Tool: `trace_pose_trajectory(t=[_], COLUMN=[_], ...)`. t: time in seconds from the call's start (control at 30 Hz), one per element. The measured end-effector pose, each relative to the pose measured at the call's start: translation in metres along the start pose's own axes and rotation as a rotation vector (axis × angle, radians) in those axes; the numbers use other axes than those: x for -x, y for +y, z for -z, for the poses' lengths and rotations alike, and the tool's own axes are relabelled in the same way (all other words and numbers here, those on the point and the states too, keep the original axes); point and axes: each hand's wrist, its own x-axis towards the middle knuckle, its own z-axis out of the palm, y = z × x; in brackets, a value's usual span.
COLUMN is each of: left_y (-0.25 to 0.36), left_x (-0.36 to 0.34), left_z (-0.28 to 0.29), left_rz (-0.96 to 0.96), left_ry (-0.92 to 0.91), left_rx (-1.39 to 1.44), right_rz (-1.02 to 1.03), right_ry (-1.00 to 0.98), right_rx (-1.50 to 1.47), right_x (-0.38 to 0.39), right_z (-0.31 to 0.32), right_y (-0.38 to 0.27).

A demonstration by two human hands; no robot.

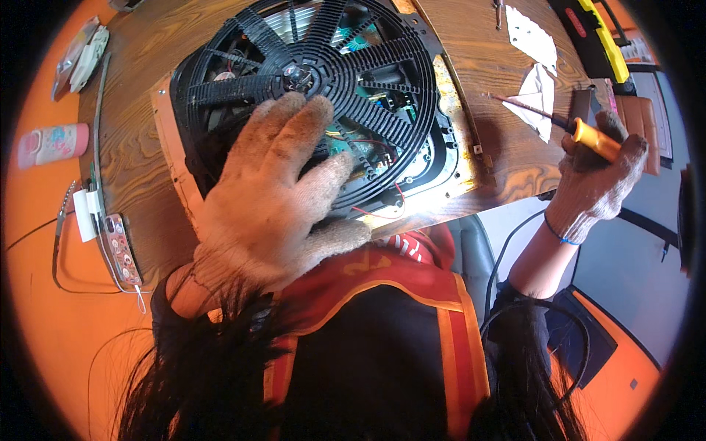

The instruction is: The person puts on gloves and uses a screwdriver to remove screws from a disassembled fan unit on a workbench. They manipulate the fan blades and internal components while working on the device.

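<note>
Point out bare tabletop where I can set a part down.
On the tabletop, two patches look bare: left, between the grey strip and metal plate; right, between that plate and the white scraps, though the screwdriver in the right hand points into it. Crowded: the far right corner, with scraps and yellow-edged case, and the middle, under the black grille.

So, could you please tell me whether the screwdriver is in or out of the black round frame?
Out: the right hand holds the screwdriver with its tip to the right of the black round frame.
</note>
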Motion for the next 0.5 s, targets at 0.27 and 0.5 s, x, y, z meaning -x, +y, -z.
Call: trace_pose_trajectory(t=[0.27,0.5], left_y=[0.0,-0.009], left_x=[0.002,0.006], left_z=[-0.011,-0.009], left_rz=[-0.069,-0.123], left_ry=[0.046,0.076], left_rx=[-0.069,0.012], right_rz=[-0.099,-0.193], right_ry=[0.03,0.023], right_rx=[-0.078,-0.071], right_x=[0.011,0.02], right_z=[0.007,0.021], right_y=[0.012,0.015])
